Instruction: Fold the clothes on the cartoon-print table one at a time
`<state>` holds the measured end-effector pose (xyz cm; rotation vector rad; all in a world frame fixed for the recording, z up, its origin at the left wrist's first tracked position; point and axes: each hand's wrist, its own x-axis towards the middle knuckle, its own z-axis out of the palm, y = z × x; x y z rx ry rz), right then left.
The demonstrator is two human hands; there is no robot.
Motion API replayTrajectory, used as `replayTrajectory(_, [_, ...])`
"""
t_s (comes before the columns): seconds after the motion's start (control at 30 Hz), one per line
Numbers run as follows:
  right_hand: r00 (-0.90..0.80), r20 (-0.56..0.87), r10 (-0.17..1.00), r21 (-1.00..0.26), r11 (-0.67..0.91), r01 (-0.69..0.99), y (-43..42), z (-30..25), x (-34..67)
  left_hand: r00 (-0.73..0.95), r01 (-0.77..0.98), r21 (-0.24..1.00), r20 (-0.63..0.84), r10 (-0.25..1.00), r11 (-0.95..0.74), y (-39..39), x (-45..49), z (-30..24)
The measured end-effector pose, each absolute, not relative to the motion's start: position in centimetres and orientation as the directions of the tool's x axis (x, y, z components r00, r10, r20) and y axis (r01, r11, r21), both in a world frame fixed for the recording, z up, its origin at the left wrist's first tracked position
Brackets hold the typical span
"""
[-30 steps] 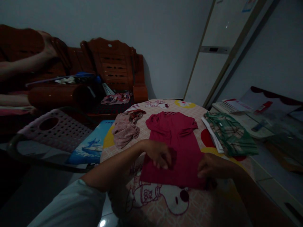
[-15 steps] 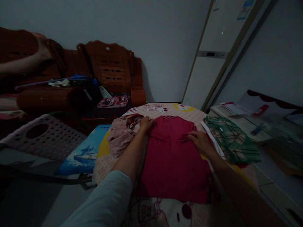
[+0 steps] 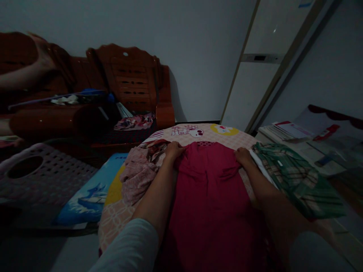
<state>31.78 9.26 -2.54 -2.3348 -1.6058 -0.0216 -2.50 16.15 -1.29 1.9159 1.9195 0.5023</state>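
Over the head feed I'm pinching the magenta shirt (image 3: 210,200) at its sleeves — left hand (image 3: 174,150) and right hand (image 3: 243,156) both closing fingers on cloth — while it's lying on the patterned tablecloth (image 3: 112,221), between a crumpled pink garment (image 3: 137,175) and green plaid cloth (image 3: 295,173).

Wooden sofa is standing against the wall (image 3: 198,56), back left, floral cloth (image 3: 134,122) lying on its seat. Another person's bare limb (image 3: 18,78) is showing far left. Pink perforated chair (image 3: 61,173) is sitting in front. Tall white unit (image 3: 246,92) is standing right; papers (image 3: 293,129) lying nearby.
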Motion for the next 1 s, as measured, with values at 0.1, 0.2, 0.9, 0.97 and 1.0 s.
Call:
replayTrajectory(0.1, [0.402,0.195,0.895,-0.258,-0.348,0.901,10.1,-2.6,31.8,0.002,0.855,0.519,0.033,0.999,-0.019,16.4,-3.0,-1.3])
replayTrajectory(0.2, [0.42,0.247,0.873,-0.296,-0.345,0.891,10.4,-2.2,31.4,0.002,0.849,0.528,0.053,0.999,-0.03,16.4,-3.3,-1.3])
replayTrajectory(0.9, [0.19,0.217,0.958,0.1,-0.215,0.971,9.9,0.3,29.3,0.147,0.832,0.463,0.35,0.925,-0.307,16.4,-0.2,-2.0])
replayTrajectory(0.97, [0.185,0.199,0.962,0.039,-0.197,0.98,10.9,0.4,28.6,0.203,0.809,0.485,0.299,0.932,-0.332,16.5,0.7,-2.3])
replayTrajectory(1.0, [0.189,0.186,0.964,0.012,-0.195,0.981,11.4,0.3,28.3,0.215,0.812,0.484,0.271,0.938,-0.326,16.5,0.9,-2.5])
